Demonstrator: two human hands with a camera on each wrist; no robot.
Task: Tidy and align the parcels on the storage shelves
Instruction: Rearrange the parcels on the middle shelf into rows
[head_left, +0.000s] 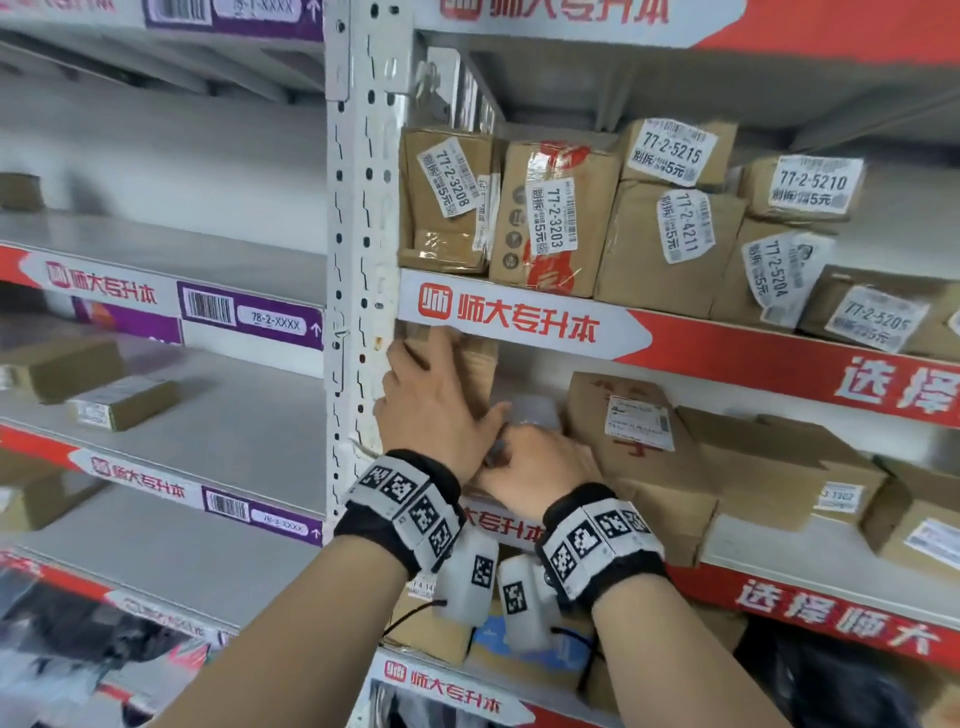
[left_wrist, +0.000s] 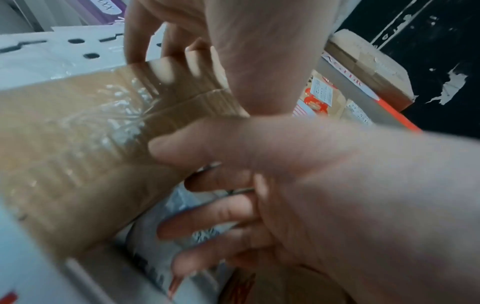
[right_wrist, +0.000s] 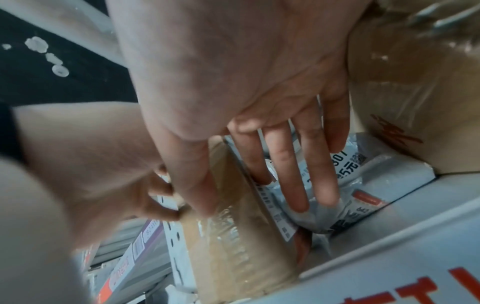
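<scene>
Head view: left hand (head_left: 423, 410) gripping upright taped carton (head_left: 470, 364), right hand (head_left: 535, 462) flat-fingered on grey mailer bag (right_wrist: 345, 185) at 3 o'clock — could topple carton rightward.

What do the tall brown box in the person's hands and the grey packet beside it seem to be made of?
The tall brown box looks like corrugated cardboard: ribbed ridges show through the matte brown face, and glossy, wrinkled clear tape runs over it. The grey packet seems to be a soft plastic mailer bag, since it is shiny, creased and slumped, with a printed label. The left hand grips the box; the right hand reaches toward the packet.
</scene>
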